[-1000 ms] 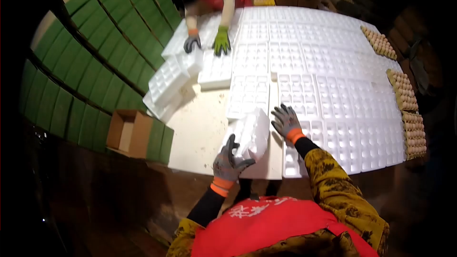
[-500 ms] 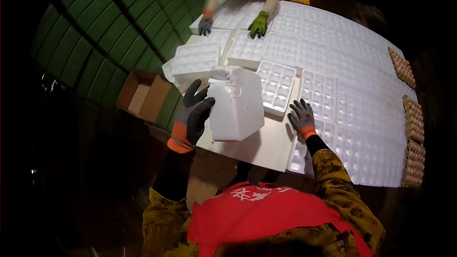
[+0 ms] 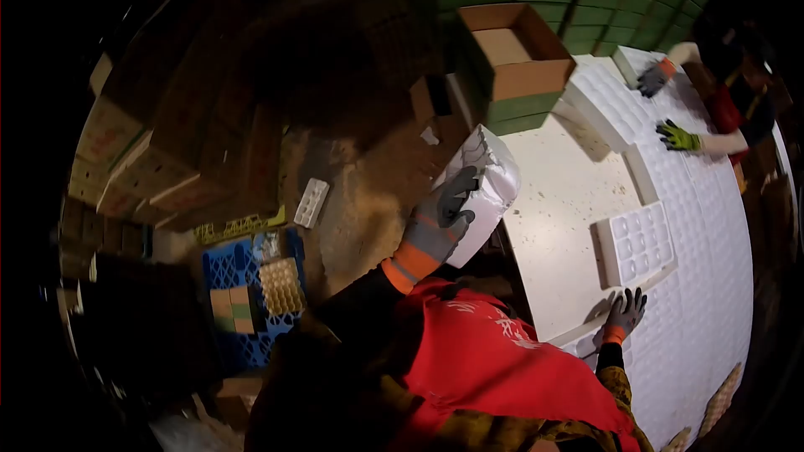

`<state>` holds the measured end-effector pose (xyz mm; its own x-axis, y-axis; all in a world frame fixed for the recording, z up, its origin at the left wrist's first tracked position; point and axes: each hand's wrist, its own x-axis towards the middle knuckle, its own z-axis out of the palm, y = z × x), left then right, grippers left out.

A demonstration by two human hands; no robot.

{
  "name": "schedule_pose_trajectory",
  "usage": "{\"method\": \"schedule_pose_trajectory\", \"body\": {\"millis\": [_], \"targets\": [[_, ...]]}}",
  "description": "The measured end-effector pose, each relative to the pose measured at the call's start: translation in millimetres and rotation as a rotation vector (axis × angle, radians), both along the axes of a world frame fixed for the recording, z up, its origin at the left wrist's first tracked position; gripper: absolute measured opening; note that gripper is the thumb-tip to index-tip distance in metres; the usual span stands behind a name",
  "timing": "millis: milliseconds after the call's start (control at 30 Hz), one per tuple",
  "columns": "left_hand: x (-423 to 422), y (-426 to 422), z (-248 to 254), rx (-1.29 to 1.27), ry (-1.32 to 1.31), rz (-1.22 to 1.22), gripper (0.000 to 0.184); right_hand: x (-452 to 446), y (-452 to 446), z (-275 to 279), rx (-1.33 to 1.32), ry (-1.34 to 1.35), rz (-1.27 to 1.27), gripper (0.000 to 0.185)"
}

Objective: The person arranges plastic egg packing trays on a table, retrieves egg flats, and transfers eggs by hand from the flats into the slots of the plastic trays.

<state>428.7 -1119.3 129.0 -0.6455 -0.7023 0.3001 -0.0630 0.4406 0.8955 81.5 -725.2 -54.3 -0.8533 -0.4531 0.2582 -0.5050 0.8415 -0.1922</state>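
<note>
My left hand [image 3: 435,230], in a grey and orange glove, grips a white foam tray [image 3: 494,201] with a rough, broken-looking end. It is held tilted off the table's left edge, above the floor. My right hand [image 3: 624,316], gloved alike, rests with fingers spread at the edge of the white foam trays [image 3: 703,301] covering the table's right side. Just beyond it, a separate foam tray with square pockets [image 3: 638,243] lies on the pale tabletop [image 3: 553,201].
An open cardboard box [image 3: 528,67] sits on green boxes at the table's far corner. Across the table, a co-worker's gloved hands [image 3: 677,136] are over trays. On the left floor are a blue pallet [image 3: 213,264], an egg carton [image 3: 282,287], a small white tray [image 3: 311,202] and stacked cartons [image 3: 159,159].
My view has swung left, bringing the floor and pallet into sight. My left hand has carried the foam tray from above the table to beyond its left edge. My right hand stays on the trays.
</note>
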Motion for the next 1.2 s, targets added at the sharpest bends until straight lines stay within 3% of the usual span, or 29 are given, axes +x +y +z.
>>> {"method": "schedule_pose_trajectory", "body": {"millis": [100,200,300,400,433,533,567,633,700,767,833,900,967,1033,1100,1167,1200], "targets": [[50.1,0.9,-39.5,-0.015,-0.196,0.135,0.056,-2.6,-0.8,0.0,0.05,-0.048,-0.025,0.032],[129.9,-11.6,-121.2,-0.192,-0.703,0.404,0.052,-6.3,1.2,-4.0,0.074,-0.05,-0.033,0.033],[274.1,-44.1,-229.0,-0.266,-0.823,0.669,0.046,-7.7,3.4,-6.3,0.058,-0.044,-0.018,0.033],[456.9,-51.9,-283.7,-0.098,-1.398,1.144,0.043,-10.4,7.2,-11.6,0.039,-0.039,0.01,0.031],[494.7,-47.0,-274.1,-0.028,-1.561,1.212,0.044,-11.5,8.3,-14.9,0.025,-0.031,0.012,0.031],[491.9,-54.8,-262.6,0.083,-1.734,0.875,0.04,-9.1,13.9,-21.4,-0.04,0.011,0.019,0.029],[439.0,-54.7,-229.1,0.172,-1.354,0.935,0.046,-6.1,8.3,-17.4,-0.061,0.008,-0.008,0.029],[340.5,-80.5,-237.7,0.059,-1.469,0.706,0.048,-0.5,3.4,-7.8,-0.083,-0.022,-0.043,0.029],[227.4,-98.5,-249.5,-0.078,-1.004,0.427,0.043,4.4,-1.0,2.7,-0.093,-0.042,-0.068,0.031],[71.4,-82.1,-187.8,-0.279,-0.702,0.063,0.043,6.8,-3.8,11.8,-0.09,-0.038,-0.066,0.031],[-58.9,-72.7,-136.3,-0.749,-0.406,-0.231,0.039,6.7,-3.5,12.3,-0.101,-0.041,-0.065,0.03],[-167.8,-61.2,-94.4,-0.833,-0.217,-0.422,0.04,10.1,-7.4,20.7,-0.069,-0.081,-0.096,0.033],[-256.9,-66.4,-99.5,-0.892,-0.194,-0.432,0.044,9.6,-8.4,22.0,-0.058,-0.094,-0.111,0.034],[-335.2,-83.3,-128.4,-0.974,-0.383,-0.283,0.049,8.0,-8.7,21.6,-0.065,-0.104,-0.121,0.033],[-404.4,-109.2,-159.3,-1.233,-0.75,0.031,0.055,7.0,-10.9,24.9,-0.051,-0.093,-0.123,0.032],[-453.5,-147.9,-191.9,-1.266,-0.812,0.266,0.057,6.6,-14.2,33.8,-0.067,-0.13,-0.133,0.032],[-464.5,-158.7,-195.1,-1.177,-0.901,0.238,0.053,5.8,-15.6,38.5,-0.075,-0.15,-0.139,0.032]]}}
